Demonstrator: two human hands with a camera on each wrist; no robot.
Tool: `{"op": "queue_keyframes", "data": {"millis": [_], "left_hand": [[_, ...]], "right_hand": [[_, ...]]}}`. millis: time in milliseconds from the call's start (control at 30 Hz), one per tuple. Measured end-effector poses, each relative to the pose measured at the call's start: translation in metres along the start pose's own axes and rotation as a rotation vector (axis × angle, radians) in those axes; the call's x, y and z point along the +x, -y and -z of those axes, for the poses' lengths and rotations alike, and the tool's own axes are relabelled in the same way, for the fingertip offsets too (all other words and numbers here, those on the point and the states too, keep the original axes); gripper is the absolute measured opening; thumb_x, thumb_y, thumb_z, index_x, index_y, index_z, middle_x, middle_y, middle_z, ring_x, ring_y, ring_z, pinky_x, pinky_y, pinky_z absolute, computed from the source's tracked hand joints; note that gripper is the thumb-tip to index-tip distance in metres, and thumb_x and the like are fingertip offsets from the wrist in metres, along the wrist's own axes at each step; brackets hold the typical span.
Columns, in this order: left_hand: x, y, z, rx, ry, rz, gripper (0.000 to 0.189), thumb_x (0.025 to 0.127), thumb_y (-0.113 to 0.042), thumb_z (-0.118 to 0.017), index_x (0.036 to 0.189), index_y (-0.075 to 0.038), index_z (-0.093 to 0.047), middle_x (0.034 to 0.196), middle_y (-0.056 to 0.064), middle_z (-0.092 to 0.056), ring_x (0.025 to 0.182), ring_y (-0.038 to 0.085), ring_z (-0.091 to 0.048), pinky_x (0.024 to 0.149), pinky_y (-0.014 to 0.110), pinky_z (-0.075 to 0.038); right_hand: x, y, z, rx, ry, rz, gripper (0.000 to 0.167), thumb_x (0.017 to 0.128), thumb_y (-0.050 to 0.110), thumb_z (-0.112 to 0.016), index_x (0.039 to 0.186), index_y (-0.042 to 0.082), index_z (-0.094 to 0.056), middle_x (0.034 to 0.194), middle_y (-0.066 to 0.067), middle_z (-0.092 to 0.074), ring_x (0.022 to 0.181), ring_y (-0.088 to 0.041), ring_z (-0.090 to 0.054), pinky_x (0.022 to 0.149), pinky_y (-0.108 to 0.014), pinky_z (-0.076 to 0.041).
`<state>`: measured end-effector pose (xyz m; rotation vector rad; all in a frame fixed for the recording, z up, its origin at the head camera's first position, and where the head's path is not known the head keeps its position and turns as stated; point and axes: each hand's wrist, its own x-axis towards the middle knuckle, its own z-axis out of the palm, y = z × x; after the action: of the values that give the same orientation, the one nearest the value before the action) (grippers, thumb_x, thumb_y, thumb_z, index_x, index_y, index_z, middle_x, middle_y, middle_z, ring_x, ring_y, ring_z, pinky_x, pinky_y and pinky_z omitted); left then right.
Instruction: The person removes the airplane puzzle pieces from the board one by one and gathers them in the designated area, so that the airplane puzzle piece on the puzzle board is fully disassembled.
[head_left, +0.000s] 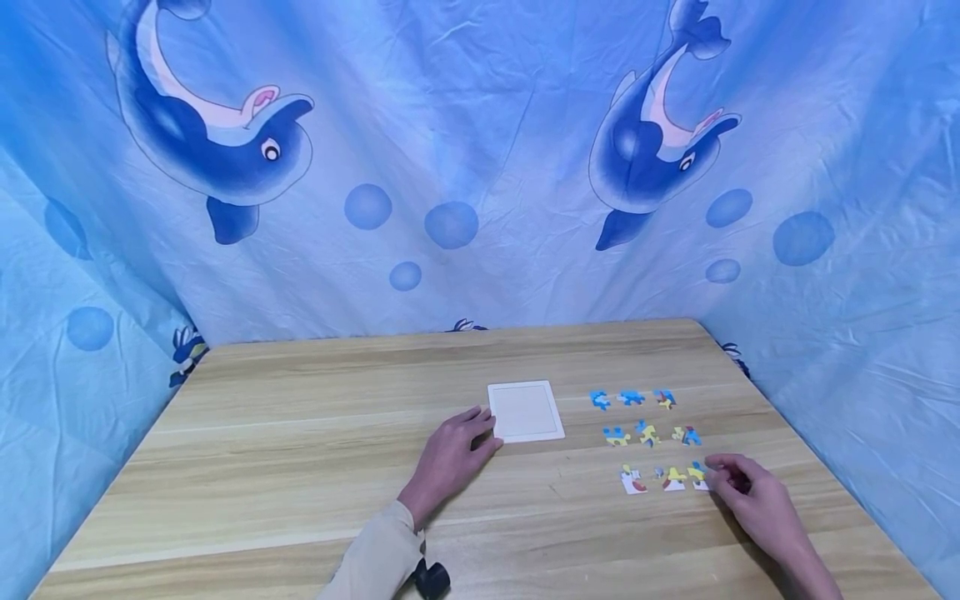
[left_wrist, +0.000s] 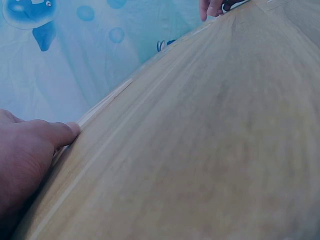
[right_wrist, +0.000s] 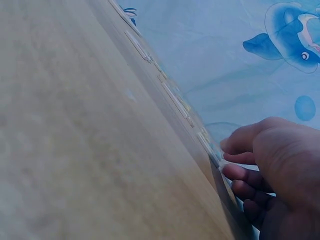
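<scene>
My left hand [head_left: 450, 457] lies at the left edge of a white square puzzle tray [head_left: 527, 412], fingers and thumb touching its rim. In the left wrist view the left thumb [left_wrist: 65, 134] meets the thin side of the tray. At the near right, my right hand [head_left: 757, 504] has its curled fingers at the right end of a yellow, blue and white puzzle piece [head_left: 697, 475], pinching its edge close to the table. The right wrist view shows the right fingertips [right_wrist: 226, 145] at that piece, partly hiding it.
Several other puzzle pieces [head_left: 647, 433] lie in three rows on the wooden table [head_left: 300, 467], right of the tray. A black wrist camera [head_left: 432, 580] sits by the left sleeve. A blue curtain [head_left: 525, 125] with dolphins hangs behind and beside the table.
</scene>
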<state>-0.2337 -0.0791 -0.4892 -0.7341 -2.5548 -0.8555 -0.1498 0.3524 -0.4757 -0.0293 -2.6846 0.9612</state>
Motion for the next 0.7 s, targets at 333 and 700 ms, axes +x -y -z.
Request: {"op": "queue_keyframes", "data": {"millis": [333, 700], "left_hand": [[-0.0002, 0.0000, 0.0004, 0.003, 0.006, 0.010, 0.038, 0.095, -0.028, -0.076, 0.125, -0.005, -0.075, 0.131, 0.009, -0.070, 0.128, 0.033, -0.061, 0.107, 0.049, -0.050], [0.0000, -0.0001, -0.0003, 0.000, 0.008, 0.008, 0.037, 0.095, -0.028, -0.077, 0.125, -0.005, -0.075, 0.131, 0.009, -0.070, 0.128, 0.034, -0.061, 0.106, 0.049, -0.050]], "right_hand": [[0.0021, -0.0051, -0.0032, -0.011, -0.013, 0.109, 0.020, 0.091, -0.006, -0.073, 0.110, -0.009, -0.070, 0.088, -0.004, -0.059, 0.076, -0.004, -0.049, 0.063, -0.021, -0.045], [0.0005, -0.0069, -0.0032, -0.026, -0.029, 0.172, 0.020, 0.090, -0.010, -0.070, 0.108, -0.003, -0.072, 0.085, -0.002, -0.059, 0.077, -0.003, -0.049, 0.063, -0.023, -0.045]]}}
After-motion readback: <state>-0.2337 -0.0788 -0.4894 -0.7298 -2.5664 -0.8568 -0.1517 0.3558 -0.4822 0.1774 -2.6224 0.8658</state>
